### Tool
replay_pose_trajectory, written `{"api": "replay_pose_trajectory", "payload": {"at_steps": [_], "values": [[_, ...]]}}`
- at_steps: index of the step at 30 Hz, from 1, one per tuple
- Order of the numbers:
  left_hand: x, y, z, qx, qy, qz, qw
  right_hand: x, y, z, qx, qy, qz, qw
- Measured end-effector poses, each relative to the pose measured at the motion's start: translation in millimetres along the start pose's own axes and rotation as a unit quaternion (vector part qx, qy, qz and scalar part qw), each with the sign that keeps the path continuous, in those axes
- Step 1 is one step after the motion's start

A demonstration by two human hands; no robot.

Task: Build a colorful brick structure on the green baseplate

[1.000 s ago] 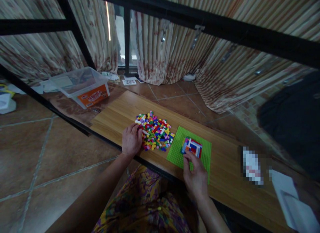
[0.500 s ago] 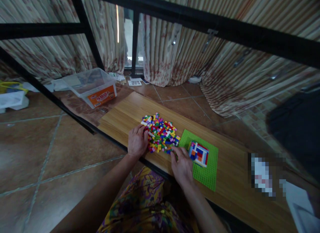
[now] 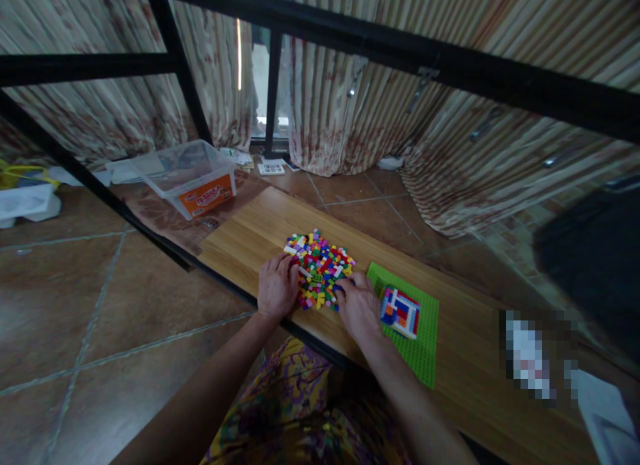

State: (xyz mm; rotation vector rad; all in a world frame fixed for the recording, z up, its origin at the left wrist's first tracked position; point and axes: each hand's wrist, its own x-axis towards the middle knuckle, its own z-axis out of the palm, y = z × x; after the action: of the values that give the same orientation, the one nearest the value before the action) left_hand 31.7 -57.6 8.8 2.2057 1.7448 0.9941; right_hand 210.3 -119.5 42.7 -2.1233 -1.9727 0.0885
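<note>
A loose heap of small multicoloured toy bricks (image 3: pixel 320 258) lies on the wooden bench top. My left hand (image 3: pixel 277 286) rests at the heap's left edge with its fingers curled; a white brick shows by the fingertips, and whether they grip it is unclear. On the heap's right side is my right hand (image 3: pixel 360 306), fingers bent and drawn together at the bricks, their tips partly hidden. Just right of it, a green baseplate (image 3: pixel 424 338) bears a low square brick build (image 3: pixel 401 312) with white, red and blue walls and some blue and orange bricks inside.
The narrow wooden bench top (image 3: pixel 250 225) has a dark edge. Beyond its left end stands a clear plastic tub (image 3: pixel 207 192) with an orange label. Black metal bars (image 3: pixel 300 18) cross in front of the curtains. A blurred-out item (image 3: pixel 527 355) lies at the right.
My right hand has moved slightly up and left, away from the baseplate and farther into the heap's right side. My left hand has stayed about where it was. The view has shifted a little.
</note>
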Motion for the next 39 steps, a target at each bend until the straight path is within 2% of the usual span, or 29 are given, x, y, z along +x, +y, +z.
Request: {"api": "replay_pose_trajectory", "payload": {"at_steps": [10, 26, 29, 31, 33, 35, 36, 39], "values": [[2.4, -1.3, -0.3, -0.002, -0.001, 0.006, 1.0, -2.2, -1.3, 8.9, 0.034, 0.053, -0.003, 0.998], [2.2, -3.2, 2.5, 0.006, 0.004, 0.005, 1.0, 8.3, 0.6, 4.5, 0.043, 0.038, -0.028, 0.998], [2.1, -3.3, 2.2, 0.002, 0.006, 0.006, 1.0, 7.6, 1.1, 4.8, 0.066, 0.056, -0.027, 0.996], [1.9, -3.1, 2.0, 0.001, 0.005, 0.006, 1.0, 6.1, 2.1, 5.3, 0.111, 0.075, -0.002, 0.991], [1.6, -3.0, 1.9, -0.001, 0.004, 0.004, 1.0, 3.9, 3.3, 5.9, 0.196, 0.093, 0.047, 0.975], [1.5, -3.0, 2.0, -0.004, 0.006, 0.005, 1.0, 0.9, 3.8, 5.9, 0.327, 0.09, 0.102, 0.935], [1.5, -3.0, 2.1, -0.005, 0.008, 0.005, 1.0, -0.8, 3.4, 5.4, 0.402, 0.079, 0.128, 0.903], [1.6, -2.8, 1.9, -0.006, 0.012, 0.006, 1.0, -6.6, -0.5, 0.8, 0.593, 0.043, 0.186, 0.782]]}}
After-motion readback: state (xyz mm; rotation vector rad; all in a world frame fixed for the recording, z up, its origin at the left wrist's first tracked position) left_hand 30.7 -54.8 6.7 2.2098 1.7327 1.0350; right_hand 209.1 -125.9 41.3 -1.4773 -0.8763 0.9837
